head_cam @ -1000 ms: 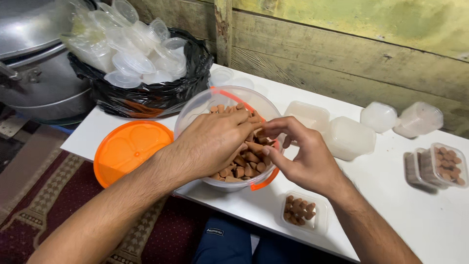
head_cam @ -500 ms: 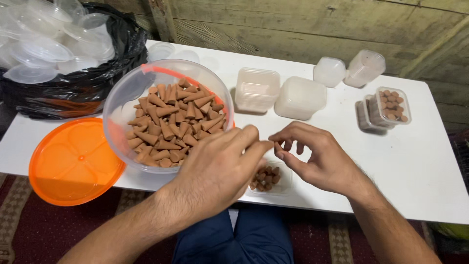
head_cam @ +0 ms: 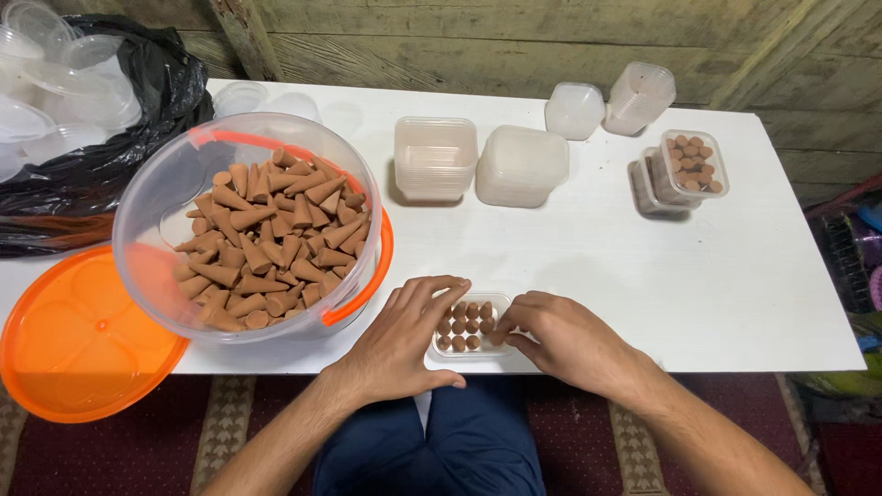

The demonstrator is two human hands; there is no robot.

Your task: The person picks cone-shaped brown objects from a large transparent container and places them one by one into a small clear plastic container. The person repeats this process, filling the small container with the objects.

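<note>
Both hands rest at the near edge of the white table, at about 6 o'clock in the view, one on each side of a small clear tray filled with brown cones standing upright in rows. The left hand lies loosely spread, palm down, its fingers curled against the tray's left side and upper corner, the thumb stretched along the table edge; it grips nothing. The right hand sits at the tray's right side with fingers bent in toward it, the fingertips touching the tray's right rim; whether a cone is pinched between them cannot be told.

At 9 to 10 o'clock from the tray stands a large clear tub with an orange handle, holding a heap of loose brown cones. Its orange lid lies flat at 8 o'clock, overhanging the table's left end. At 10 to 11 o'clock a black bag holds many empty clear lids and cups.

At 12 o'clock, well apart from the hands, are two stacks of empty clear trays side by side. Farther toward 1 o'clock lie two more clear stacks near the wooden wall, and at 2 o'clock a filled tray of cones rests on others like it
</note>
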